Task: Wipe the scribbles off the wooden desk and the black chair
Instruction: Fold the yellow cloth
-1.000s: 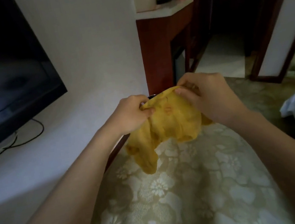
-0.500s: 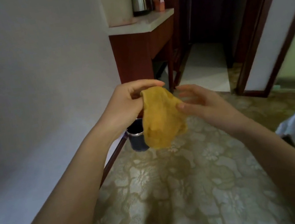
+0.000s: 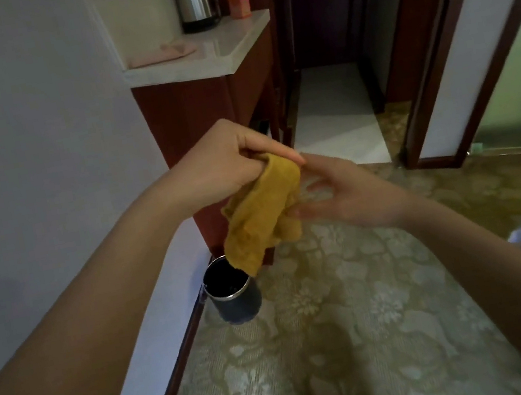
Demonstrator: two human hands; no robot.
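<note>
Pinches the yellow cloth (image 3: 261,211) by its top edge with the left hand (image 3: 229,164), over the dark bin (image 3: 233,296); holds the right hand (image 3: 346,196) open, fingers spread, beside the hanging folds. Gather into a flat, firm pad before wiping. No desk or chair in view.

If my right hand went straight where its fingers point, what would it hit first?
Probably the yellow cloth held by your left hand; your right hand points at it, nearly touching, though depth is unclear.

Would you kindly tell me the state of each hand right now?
Left hand: pinches the top of the yellow cloth.
Right hand: open, fingers straight, beside the cloth.
</note>
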